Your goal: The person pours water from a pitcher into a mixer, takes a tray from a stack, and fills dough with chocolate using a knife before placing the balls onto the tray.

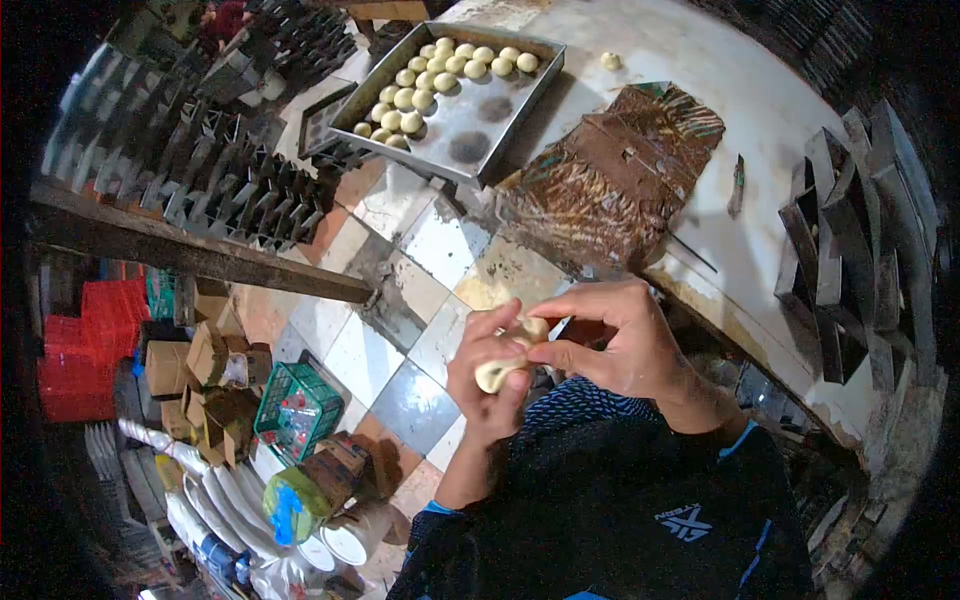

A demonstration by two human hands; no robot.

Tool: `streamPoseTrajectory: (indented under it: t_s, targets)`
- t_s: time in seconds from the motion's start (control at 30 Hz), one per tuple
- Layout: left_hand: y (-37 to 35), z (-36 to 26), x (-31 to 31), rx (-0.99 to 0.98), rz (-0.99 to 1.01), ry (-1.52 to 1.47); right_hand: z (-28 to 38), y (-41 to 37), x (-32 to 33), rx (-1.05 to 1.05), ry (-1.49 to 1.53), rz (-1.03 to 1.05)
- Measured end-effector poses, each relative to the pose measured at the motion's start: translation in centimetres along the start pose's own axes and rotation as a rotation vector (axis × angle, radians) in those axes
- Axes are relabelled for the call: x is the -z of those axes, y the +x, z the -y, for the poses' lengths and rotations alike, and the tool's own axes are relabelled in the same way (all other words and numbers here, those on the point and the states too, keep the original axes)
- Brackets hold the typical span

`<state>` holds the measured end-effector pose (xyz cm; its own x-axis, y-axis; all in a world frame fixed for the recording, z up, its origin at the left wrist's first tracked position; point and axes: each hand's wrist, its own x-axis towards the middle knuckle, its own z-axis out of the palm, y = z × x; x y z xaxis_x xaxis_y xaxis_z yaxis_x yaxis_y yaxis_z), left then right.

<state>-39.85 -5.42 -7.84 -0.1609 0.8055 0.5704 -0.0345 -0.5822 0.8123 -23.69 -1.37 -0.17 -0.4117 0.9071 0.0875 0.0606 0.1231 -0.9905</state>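
Note:
In front of my body, my left hand [485, 375] is closed around a pale piece of dough [492, 376] that shows a dark hollow or fold at its lower end. My right hand [625, 345] meets it from the right, thumb and forefinger pinching the dough's upper edge. A small whitish sliver shows between the right fingers; I cannot make out what it is. Beyond the hands, a brown, paste-like mass [630, 150] is spread on a plastic sheet at the table's edge. A metal tray [550, 65] holds several round dough balls [445, 82].
A single dough ball [610, 61] and a thin knife-like tool [737, 185] lie on the white table [770, 260]. Metal moulds [840, 240] are stacked at right, more [240, 170] at left behind a wooden beam [200, 240]. A green crate [300, 405] stands on the tiled floor.

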Motion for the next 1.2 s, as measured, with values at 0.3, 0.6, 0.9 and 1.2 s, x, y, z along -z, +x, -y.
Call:
streamPoseTrajectory:
  t_s: [0.3,0.6,0.9,1.2]
  targets:
    - [-1.9,-3.1,0.0,-0.111,0.127,0.620,0.3,-4.2,-4.1,0.463,-0.526,-0.148]
    - [-0.3,-2.8,-6.6,0.114,0.231,-0.435,2.6,-8.0,3.6,0.120,-0.121,-0.137]
    - [-0.1,-3.5,-25.0,0.172,0.134,-0.460,-0.1,-14.4,15.6,0.820,-0.373,-0.566]
    - [2.6,-2.9,-39.9,-0.104,0.607,-0.219,4.2,-23.3,28.3,0.400,-0.893,-0.709]
